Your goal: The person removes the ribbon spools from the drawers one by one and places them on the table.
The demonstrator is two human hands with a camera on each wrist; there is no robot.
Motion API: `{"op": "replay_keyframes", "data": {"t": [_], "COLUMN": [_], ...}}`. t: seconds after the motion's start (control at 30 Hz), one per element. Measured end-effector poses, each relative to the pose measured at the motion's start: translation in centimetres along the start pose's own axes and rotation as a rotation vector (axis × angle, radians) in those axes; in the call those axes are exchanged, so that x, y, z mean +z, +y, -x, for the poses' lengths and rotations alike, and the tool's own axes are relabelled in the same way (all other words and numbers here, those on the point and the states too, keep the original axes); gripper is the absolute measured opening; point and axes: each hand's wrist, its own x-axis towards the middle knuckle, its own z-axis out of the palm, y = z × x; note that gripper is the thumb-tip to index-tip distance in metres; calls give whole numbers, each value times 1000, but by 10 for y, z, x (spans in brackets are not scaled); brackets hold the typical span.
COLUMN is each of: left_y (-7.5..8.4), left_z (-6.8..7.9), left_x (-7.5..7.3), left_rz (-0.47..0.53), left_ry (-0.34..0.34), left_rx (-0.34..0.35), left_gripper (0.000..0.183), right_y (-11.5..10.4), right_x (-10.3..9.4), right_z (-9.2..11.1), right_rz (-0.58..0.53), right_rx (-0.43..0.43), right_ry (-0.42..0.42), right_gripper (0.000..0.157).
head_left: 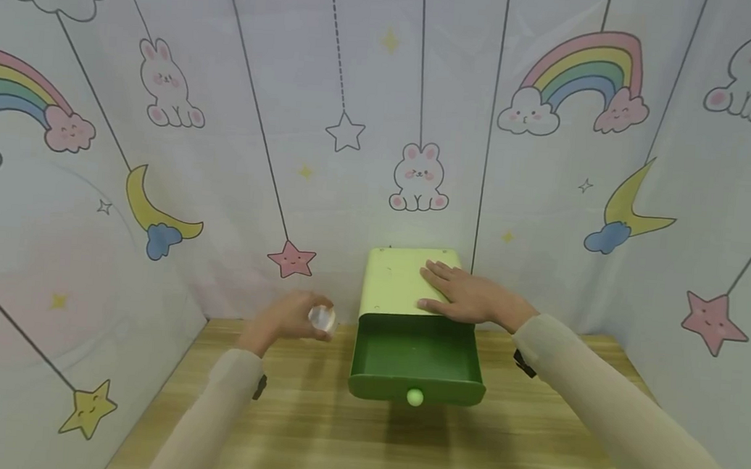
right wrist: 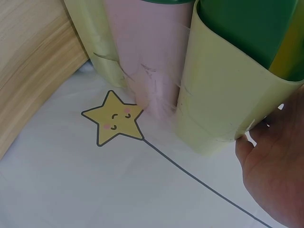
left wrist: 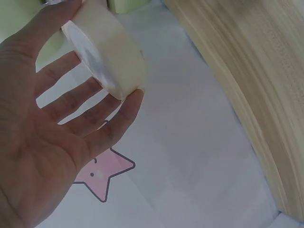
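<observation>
My left hand point(head_left: 289, 314) holds a roll of tape point(left wrist: 107, 50), pale and translucent, between thumb and fingertips, to the left of a drawer unit point(head_left: 395, 279). The unit has a light yellow-green shell. Its dark green drawer point(head_left: 415, 357) is pulled out toward me, with a round light-green knob point(head_left: 415, 397) on the front; nothing shows inside. My right hand point(head_left: 469, 295) rests with straight fingers on top of the shell. In the right wrist view, that hand touches the side of the yellow-green shell point(right wrist: 218, 99), beside a pink section point(right wrist: 152, 57).
The unit stands on a wood-grain table point(head_left: 309, 433) near the back. White cloth walls point(head_left: 351, 211) printed with rabbits, stars, moons and rainbows enclose the back and both sides.
</observation>
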Motion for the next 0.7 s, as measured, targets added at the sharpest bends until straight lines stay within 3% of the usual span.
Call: {"op": "replay_keyframes", "data": {"t": [0.23, 0.7], "left_y": [-8, -21], "left_z": [0, -1], "left_x": [21, 62], "left_rz": [-13, 33], "left_ry": [-10, -74], "left_rx": [-16, -148], "left_gripper": [61, 60], "right_y": [0, -1], "right_x": [0, 0], "right_z": [1, 2], "right_rz": [-5, -5], "right_rx": [0, 6], "right_ry": [-1, -4], "right_gripper": [88, 90]}}
